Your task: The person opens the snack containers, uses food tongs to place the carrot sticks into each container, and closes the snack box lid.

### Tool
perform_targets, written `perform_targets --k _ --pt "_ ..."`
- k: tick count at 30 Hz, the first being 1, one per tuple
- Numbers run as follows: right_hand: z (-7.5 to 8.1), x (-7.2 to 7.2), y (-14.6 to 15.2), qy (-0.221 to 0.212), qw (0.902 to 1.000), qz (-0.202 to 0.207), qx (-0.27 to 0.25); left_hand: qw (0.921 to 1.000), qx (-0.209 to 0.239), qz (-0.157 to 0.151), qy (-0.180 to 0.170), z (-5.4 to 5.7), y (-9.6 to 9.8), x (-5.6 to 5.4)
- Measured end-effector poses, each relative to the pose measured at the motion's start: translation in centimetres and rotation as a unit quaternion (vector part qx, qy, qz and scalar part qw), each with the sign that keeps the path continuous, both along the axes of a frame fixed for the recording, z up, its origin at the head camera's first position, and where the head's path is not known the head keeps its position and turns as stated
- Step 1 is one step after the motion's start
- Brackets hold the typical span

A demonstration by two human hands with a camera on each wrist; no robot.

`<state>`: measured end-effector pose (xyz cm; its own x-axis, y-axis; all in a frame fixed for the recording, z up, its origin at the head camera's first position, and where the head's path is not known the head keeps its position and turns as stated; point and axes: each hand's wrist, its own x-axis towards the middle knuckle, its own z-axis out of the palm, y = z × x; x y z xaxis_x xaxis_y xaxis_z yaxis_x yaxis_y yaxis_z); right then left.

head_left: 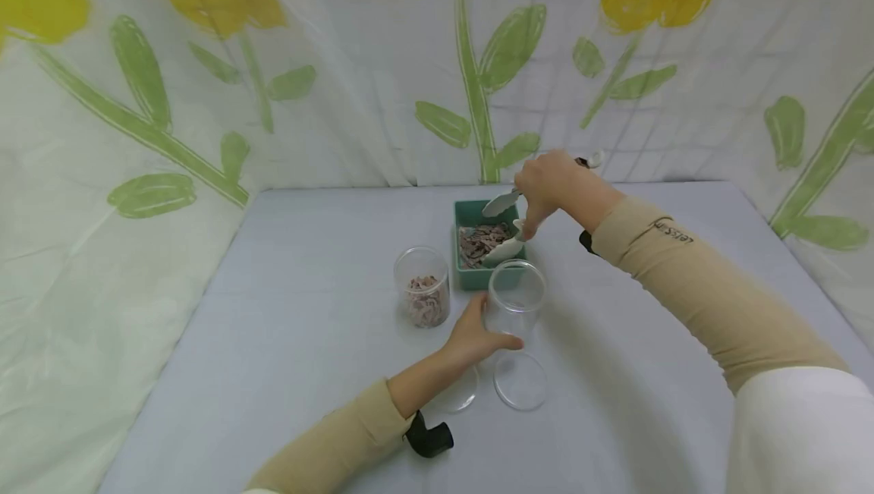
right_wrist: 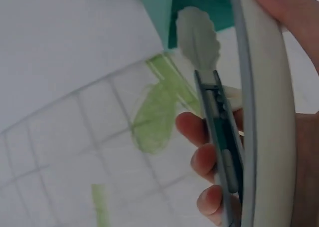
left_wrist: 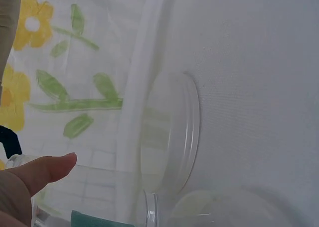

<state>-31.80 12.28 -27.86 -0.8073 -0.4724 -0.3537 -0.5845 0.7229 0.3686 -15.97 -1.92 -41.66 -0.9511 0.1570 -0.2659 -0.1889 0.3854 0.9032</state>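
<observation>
Grasping the white tongs point(head_left: 505, 251) in the right hand point(head_left: 549, 187), curling the fingers round one arm and setting the thumb against the other. Holding the tips spread wide at the green box point(head_left: 474, 279), with one towards the far side and the other over the brownish strips point(head_left: 480, 243); pinching nothing visible between them. Grasping an uncapped clear jar point(head_left: 517, 304) in the left hand point(head_left: 474, 333), wrapping thumb and fingers round the wall just in front of the box. Having a second jar point(head_left: 426, 306), partly filled with paler strips, standing on the bench point(head_left: 307, 327) to the left, and one round lid point(head_left: 521, 380) lying nearer the body, beside another, partly hidden under the left wrist.

Judging the tongs to be light and springy, needing only a gentle squeeze along the middle of the arms. Expecting the strips to be light, limp and prone to tangling, best being taken in small bundles from the heap. Guessing the jar to be light, stiff, smooth enough for slipping; favouring a hold round the wall, leaving the mouth clear. Not being able to tell plastic from glass.
</observation>
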Motion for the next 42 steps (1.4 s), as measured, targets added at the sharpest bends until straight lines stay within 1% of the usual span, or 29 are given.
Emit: perform_targets --k 2,4,6,7,11,16,20,25,29,33,37,42 --pt "0.7 0.0 -1.1 -0.005 0.9992 -0.013 0.037 1.0000 0.002 0.006 0.006 -0.1 0.2 -0.2" --pt "0.9 0.2 -2.2 -0.009 0.9980 -0.016 0.061 0.9999 0.008 0.012 0.010 -0.2 0.4 -0.3" --pt "0.9 0.3 -2.9 -0.017 0.9969 -0.021 0.073 0.9997 0.007 0.011 0.020 -0.3 0.7 -0.5" --pt "0.9 0.3 -3.1 -0.018 0.9971 -0.021 0.071 0.9997 0.007 0.010 0.023 -0.4 0.9 -0.6" --pt "0.6 0.2 -2.5 -0.012 0.9991 -0.019 0.037 0.9992 -0.010 0.003 0.039 -0.6 1.4 -0.9" --pt "0.0 0.3 -0.6 -0.004 0.9996 0.014 -0.022 0.9987 -0.024 -0.001 0.045 -0.5 1.3 -1.0" --pt "-0.9 0.6 0.9 0.007 0.9967 0.040 -0.071 0.9988 -0.022 -0.004 0.044 -0.4 1.0 -1.1" --pt "-2.5 1.1 2.2 0.024 0.9906 0.058 -0.121 0.9986 -0.020 -0.009 0.048 -0.4 0.7 -1.2" --pt "-3.4 1.5 2.7 0.048 0.9851 0.071 -0.149 0.9989 -0.009 0.001 0.047 -0.4 0.4 -1.3" --pt "-3.9 1.6 2.9 0.064 0.9809 0.091 -0.160 0.9987 -0.012 0.025 0.043 -0.2 0.2 -1.2" --pt "-3.9 1.6 3.0 0.047 0.9800 0.093 -0.170 0.9978 -0.024 0.043 0.044 -0.2 0.2 -1.0" --pt "-3.0 1.9 3.6 0.010 0.9791 0.072 -0.190 0.9974 -0.021 0.055 0.042 -0.4 0.1 -0.7"
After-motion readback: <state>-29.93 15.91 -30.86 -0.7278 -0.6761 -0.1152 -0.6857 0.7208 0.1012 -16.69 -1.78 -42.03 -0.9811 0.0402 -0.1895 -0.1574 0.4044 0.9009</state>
